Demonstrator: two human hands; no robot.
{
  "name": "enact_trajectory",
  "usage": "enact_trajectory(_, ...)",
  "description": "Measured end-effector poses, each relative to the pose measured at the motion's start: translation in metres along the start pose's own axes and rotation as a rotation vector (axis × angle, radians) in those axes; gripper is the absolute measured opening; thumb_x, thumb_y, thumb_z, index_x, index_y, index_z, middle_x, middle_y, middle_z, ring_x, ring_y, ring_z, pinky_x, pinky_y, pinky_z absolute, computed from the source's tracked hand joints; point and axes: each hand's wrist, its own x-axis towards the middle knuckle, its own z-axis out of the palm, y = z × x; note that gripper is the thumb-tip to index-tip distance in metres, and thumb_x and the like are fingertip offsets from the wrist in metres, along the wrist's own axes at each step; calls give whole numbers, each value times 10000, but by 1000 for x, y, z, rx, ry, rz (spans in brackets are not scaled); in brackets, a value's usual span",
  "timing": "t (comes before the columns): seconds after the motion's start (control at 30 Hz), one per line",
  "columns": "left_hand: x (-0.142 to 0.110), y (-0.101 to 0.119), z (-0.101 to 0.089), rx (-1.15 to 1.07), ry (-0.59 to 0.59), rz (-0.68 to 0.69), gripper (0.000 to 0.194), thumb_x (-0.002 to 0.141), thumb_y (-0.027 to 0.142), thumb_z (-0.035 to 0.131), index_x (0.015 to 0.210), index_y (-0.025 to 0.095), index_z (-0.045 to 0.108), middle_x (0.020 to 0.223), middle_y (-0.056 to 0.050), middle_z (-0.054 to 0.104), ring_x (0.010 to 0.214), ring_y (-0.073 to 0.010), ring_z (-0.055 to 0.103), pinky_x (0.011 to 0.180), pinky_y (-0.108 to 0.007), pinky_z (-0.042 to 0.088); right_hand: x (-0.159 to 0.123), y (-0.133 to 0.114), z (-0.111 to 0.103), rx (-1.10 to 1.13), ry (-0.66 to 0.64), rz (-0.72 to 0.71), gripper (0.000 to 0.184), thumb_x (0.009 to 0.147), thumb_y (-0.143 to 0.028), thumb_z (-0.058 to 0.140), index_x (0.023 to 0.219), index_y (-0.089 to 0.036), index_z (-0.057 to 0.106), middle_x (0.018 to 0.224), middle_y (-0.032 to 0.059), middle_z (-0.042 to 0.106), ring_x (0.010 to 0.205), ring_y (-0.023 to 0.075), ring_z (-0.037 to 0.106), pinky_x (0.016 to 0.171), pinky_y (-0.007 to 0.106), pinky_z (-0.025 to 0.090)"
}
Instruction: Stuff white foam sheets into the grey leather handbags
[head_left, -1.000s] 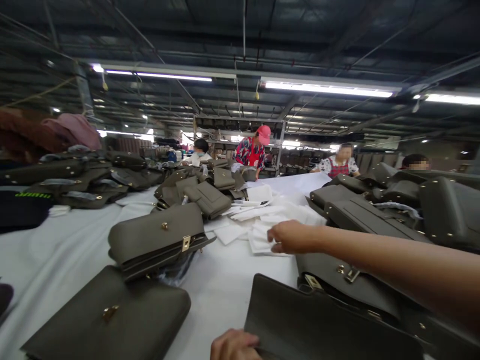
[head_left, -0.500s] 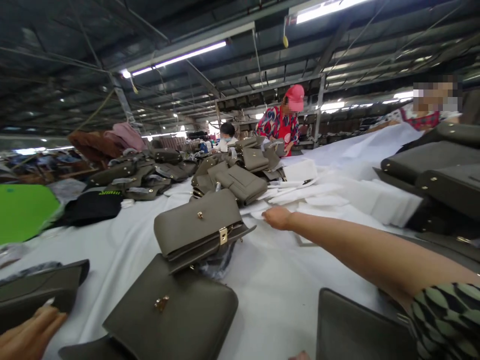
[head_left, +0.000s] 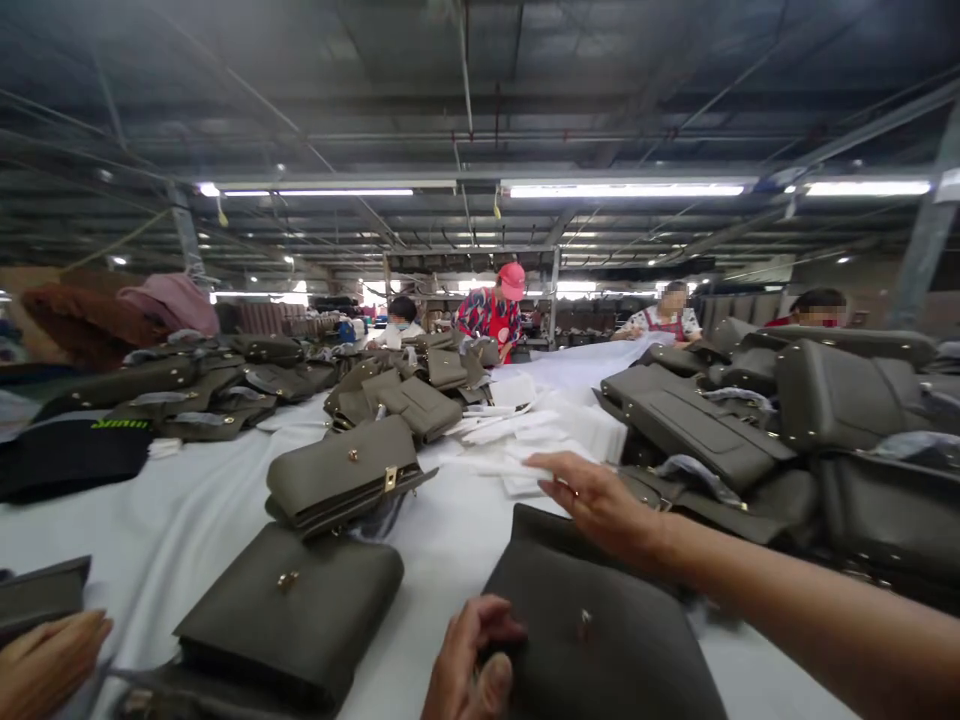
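A dark olive handbag [head_left: 600,640] with a small gold stud lies flat on the white table right in front of me. My left hand [head_left: 469,660] is closed on its near left edge, fingers curled around it. My right hand [head_left: 596,500] reaches out over the bag's far edge with its fingers stretched and spread, holding nothing. Its fingertips are close to a loose heap of white foam sheets [head_left: 525,440] in the middle of the table.
More olive handbags lie at my left [head_left: 292,610], [head_left: 341,480], in a centre pile [head_left: 409,395], far left [head_left: 187,385] and stacked at the right [head_left: 750,430]. Another person's hand [head_left: 45,665] rests at the bottom left. Several workers [head_left: 495,315] stand at the table's far end.
The view swung back to the right and levelled. My right hand drew back from the foam sheets toward the bag. My left hand shows again, gripping the bag's edge.
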Motion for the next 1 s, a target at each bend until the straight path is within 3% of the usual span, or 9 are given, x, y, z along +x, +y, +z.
enact_trajectory(0.1,-5,30,14,-219,27,-105,617,864,684,409,1083,137,595,934,-117,697,875,-227,628,758,-300,468,-61,-33,-18,-269,19,-305,392,920,-117,410,1283,-188,538,1279,85,597,1247,207,475,1066,403,399)
enact_trajectory(0.17,-6,53,22,-418,53,-247,620,878,692,367,936,127,615,700,-75,657,624,-166,579,560,-257,432,-88,-48,-29,-400,0,-455,408,910,-121,434,1296,-197,543,1334,63,561,1336,238,371,1132,438,313)
enact_trajectory(0.27,-8,83,35,-526,163,-347,434,788,580,642,799,153,570,555,25,513,452,-98,433,401,-211,328,-113,-60,-41,-395,-69,-541,415,912,-160,469,1319,-197,535,1376,42,527,1393,265,269,1169,462,245)
enact_trajectory(0.4,-20,101,47,-346,253,-243,381,679,426,793,824,150,574,664,29,525,535,-94,459,436,-207,412,-135,-63,-57,8,-85,-272,387,885,-153,517,1264,-214,564,1334,69,556,1319,214,406,1096,386,389)
enact_trajectory(0.53,-30,108,54,-121,25,-235,378,708,457,749,803,117,612,632,5,528,560,-125,507,470,-229,448,-146,-60,-76,549,128,330,432,852,-380,633,1255,-240,563,1320,100,553,1216,240,512,1033,414,430)
enact_trajectory(0.63,-32,114,67,-22,-115,-229,406,699,476,743,781,96,628,605,2,507,547,-122,489,460,-222,426,-151,-61,-80,988,-60,649,524,753,-472,719,1178,-184,612,1156,104,643,1037,236,609,896,357,490)
enact_trajectory(0.73,-34,118,81,31,-235,-196,388,732,468,724,780,93,635,636,-14,538,569,-118,483,496,-216,407,-158,-62,-72,1249,-312,710,524,653,-463,797,1028,-120,670,914,82,684,817,204,640,743,303,497)
enact_trajectory(0.83,-40,122,88,-70,-332,-158,427,734,496,728,917,113,674,783,-47,637,712,-161,565,643,-245,461,-169,-62,-65,1293,-246,693,457,647,-455,805,914,-104,686,804,56,660,711,162,610,667,257,467)
enact_trajectory(1.0,-54,122,100,-276,-478,-279,771,896,699,256,1182,90,633,1025,-80,655,1007,-260,613,842,-370,445,-189,-66,-68,1266,-302,605,389,685,-437,784,863,-101,701,716,22,594,622,105,508,612,218,411)
